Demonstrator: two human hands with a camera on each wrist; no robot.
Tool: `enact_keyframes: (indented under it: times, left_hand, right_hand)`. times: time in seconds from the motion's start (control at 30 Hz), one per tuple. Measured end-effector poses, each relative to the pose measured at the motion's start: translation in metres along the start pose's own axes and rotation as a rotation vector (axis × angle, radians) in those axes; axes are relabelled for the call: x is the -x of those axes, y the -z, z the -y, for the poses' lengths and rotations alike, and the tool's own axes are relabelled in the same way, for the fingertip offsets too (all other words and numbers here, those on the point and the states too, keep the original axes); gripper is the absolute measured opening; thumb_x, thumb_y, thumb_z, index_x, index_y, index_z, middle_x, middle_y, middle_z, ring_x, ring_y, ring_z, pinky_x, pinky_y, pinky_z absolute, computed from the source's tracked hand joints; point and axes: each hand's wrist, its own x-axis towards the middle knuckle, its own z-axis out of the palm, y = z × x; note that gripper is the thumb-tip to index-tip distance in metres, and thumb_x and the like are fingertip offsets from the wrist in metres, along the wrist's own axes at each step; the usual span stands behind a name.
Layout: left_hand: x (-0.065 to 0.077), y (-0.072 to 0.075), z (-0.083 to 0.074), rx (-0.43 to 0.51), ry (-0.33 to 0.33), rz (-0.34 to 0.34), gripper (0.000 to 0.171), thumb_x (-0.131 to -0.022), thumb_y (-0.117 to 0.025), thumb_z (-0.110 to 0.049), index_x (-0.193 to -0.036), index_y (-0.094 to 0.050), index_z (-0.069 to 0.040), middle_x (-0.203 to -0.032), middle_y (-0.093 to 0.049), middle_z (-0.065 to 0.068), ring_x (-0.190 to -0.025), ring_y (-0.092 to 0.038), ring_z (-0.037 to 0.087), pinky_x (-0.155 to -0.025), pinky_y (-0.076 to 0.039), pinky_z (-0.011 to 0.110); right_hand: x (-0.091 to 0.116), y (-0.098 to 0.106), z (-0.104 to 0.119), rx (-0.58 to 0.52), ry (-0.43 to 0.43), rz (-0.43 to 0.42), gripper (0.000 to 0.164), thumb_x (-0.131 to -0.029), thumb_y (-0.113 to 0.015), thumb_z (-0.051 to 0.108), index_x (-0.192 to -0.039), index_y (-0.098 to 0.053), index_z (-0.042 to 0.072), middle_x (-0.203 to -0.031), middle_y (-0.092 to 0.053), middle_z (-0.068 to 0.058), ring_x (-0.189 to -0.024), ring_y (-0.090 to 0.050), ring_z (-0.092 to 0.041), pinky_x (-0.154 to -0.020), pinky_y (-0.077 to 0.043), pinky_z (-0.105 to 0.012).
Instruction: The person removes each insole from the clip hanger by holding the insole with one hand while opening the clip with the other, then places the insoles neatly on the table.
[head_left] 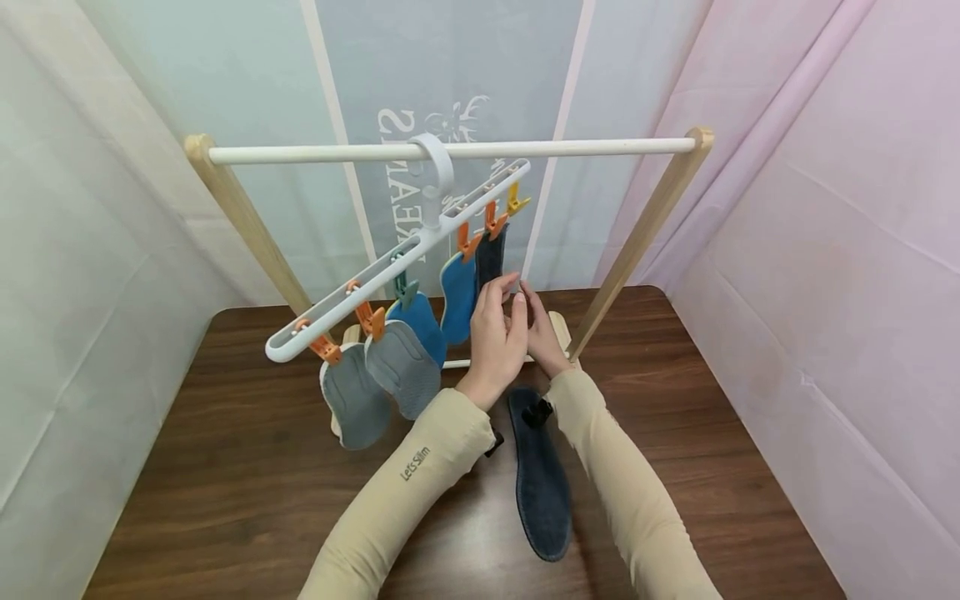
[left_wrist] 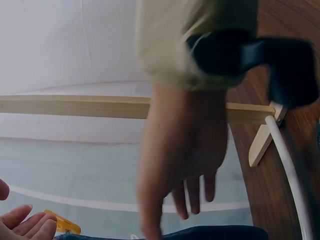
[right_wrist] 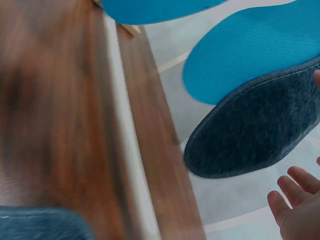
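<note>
A dark blue insole (head_left: 491, 254) hangs from an orange clip (head_left: 495, 223) on the white clip hanger (head_left: 360, 287). My left hand (head_left: 497, 337) is raised beside the insole's lower part, with its fingers loosely extended; whether it touches the insole cannot be told. Close by on the right, my right hand (head_left: 546, 337) has loosely bent fingers and shows nothing in its grasp, partly hidden behind the left. A second dark insole (head_left: 542, 483) lies on the table below my forearms. The right wrist view shows the hanging dark insole (right_wrist: 255, 125) beside a blue one (right_wrist: 245, 55).
Blue insoles (head_left: 457, 296) and grey insoles (head_left: 405, 367) hang along the hanger from orange and green clips. A yellow clip (head_left: 516, 200) at its far end holds nothing. The hanger hooks over a white rod (head_left: 570, 149) between wooden posts (head_left: 641, 242).
</note>
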Motion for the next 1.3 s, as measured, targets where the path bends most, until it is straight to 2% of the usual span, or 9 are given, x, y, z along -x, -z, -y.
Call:
enact_keyframes:
  times: [0.23,0.4,0.47,0.67,1.0,1.13,1.23,1.3]
  left_hand:
    - [0.0,0.003,0.0,-0.013,0.002,-0.013,0.033,-0.102,-0.041,-0.012,-0.13,-0.049,0.005,-0.128,-0.052,0.021,-0.118,-0.053,0.032,-0.095,-0.048,0.046]
    - [0.0,0.003,-0.002,-0.022,0.016,-0.01,0.033,-0.102,-0.04,-0.013,-0.13,-0.048,0.003,-0.128,-0.052,0.019,-0.118,-0.053,0.029,-0.094,-0.049,0.042]
    - [0.0,0.003,-0.002,-0.018,0.017,-0.012,0.033,-0.102,-0.04,-0.012,-0.13,-0.048,0.003,-0.128,-0.052,0.019,-0.12,-0.053,0.029,-0.097,-0.048,0.041]
    - [-0.001,0.003,0.001,-0.009,0.011,-0.034,0.033,-0.102,-0.04,-0.011,-0.129,-0.048,0.006,-0.128,-0.052,0.02,-0.121,-0.052,0.031,-0.1,-0.047,0.041]
    - [-0.003,0.001,0.001,-0.026,0.023,-0.047,0.034,-0.103,-0.039,-0.013,-0.13,-0.048,0.005,-0.13,-0.051,0.019,-0.122,-0.051,0.029,-0.101,-0.045,0.039]
    - [-0.004,0.0,0.001,-0.034,0.02,-0.061,0.033,-0.103,-0.039,-0.013,-0.13,-0.048,0.005,-0.13,-0.051,0.019,-0.122,-0.051,0.03,-0.101,-0.046,0.039]
    - [-0.006,-0.001,0.002,-0.037,0.021,-0.073,0.034,-0.102,-0.039,-0.012,-0.129,-0.048,0.006,-0.129,-0.051,0.02,-0.121,-0.052,0.03,-0.101,-0.046,0.041]
    - [-0.007,-0.002,0.002,-0.039,0.022,-0.081,0.034,-0.102,-0.04,-0.012,-0.129,-0.048,0.006,-0.128,-0.052,0.02,-0.121,-0.052,0.03,-0.101,-0.045,0.041]
  right_hand:
    - [-0.012,-0.004,0.039,0.004,0.03,0.035,0.072,-0.095,-0.054,0.006,-0.154,-0.012,0.003,-0.152,-0.027,-0.025,-0.14,-0.029,-0.036,-0.115,-0.028,-0.049]
    - [-0.018,-0.005,0.05,-0.068,0.069,0.067,0.069,-0.096,-0.049,0.002,-0.153,-0.011,0.0,-0.155,-0.018,-0.027,-0.144,-0.02,-0.038,-0.116,-0.024,-0.052]
    - [-0.02,-0.005,0.051,-0.085,0.062,0.073,0.067,-0.096,-0.049,0.0,-0.153,-0.013,0.001,-0.156,-0.018,-0.025,-0.144,-0.019,-0.038,-0.115,-0.024,-0.054]
    - [-0.021,-0.005,0.053,-0.077,0.03,0.04,0.068,-0.093,-0.057,0.004,-0.151,-0.023,0.003,-0.154,-0.028,-0.02,-0.137,-0.033,-0.038,-0.111,-0.032,-0.051]
    - [-0.019,-0.004,0.057,-0.019,0.043,0.023,0.064,-0.092,-0.059,0.004,-0.148,-0.03,-0.001,-0.146,-0.037,-0.027,-0.135,-0.036,-0.04,-0.111,-0.033,-0.052]
    - [-0.02,-0.001,0.055,-0.015,0.061,0.02,0.061,-0.091,-0.059,0.005,-0.146,-0.034,-0.002,-0.143,-0.041,-0.027,-0.135,-0.037,-0.039,-0.113,-0.032,-0.049]
    - [-0.026,0.002,0.041,-0.018,0.097,0.007,0.056,-0.091,-0.06,0.005,-0.143,-0.039,-0.002,-0.139,-0.045,-0.026,-0.131,-0.042,-0.037,-0.113,-0.032,-0.046]
    - [-0.026,0.002,0.04,-0.023,0.113,0.006,0.053,-0.091,-0.06,0.005,-0.14,-0.042,-0.003,-0.136,-0.048,-0.027,-0.126,-0.045,-0.037,-0.111,-0.035,-0.046]
